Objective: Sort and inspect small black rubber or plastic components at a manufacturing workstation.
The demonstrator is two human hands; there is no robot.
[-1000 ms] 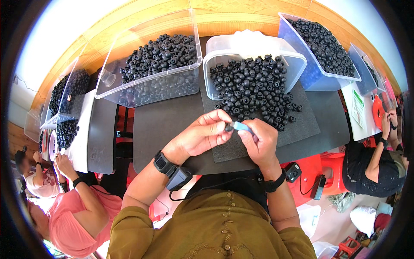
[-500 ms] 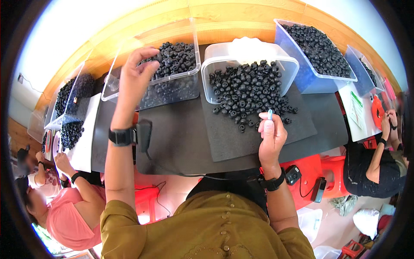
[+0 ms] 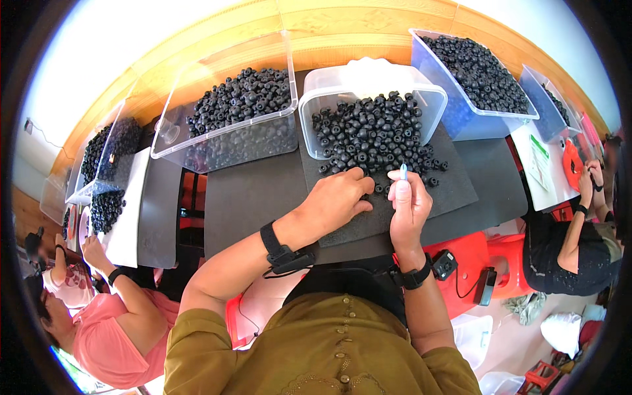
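Head view: dark work table [image 3: 243, 197] under a wooden wall edge, with a person seated at each side. A grey mat [image 3: 454, 191] carries the loose pile of small black ring parts [image 3: 372, 138], spilling from a tipped clear tub [image 3: 368, 82] at 12 o'clock. Left hand [image 3: 336, 201] rests fingers-down at the pile's near edge, apparently pinching one part. Right hand [image 3: 408, 204] pinches a thin pale-blue stick [image 3: 403, 172], upright. The filled bin [image 3: 230, 112] at 10 o'clock holds many parts; the pile remains large, so much work is judged left.
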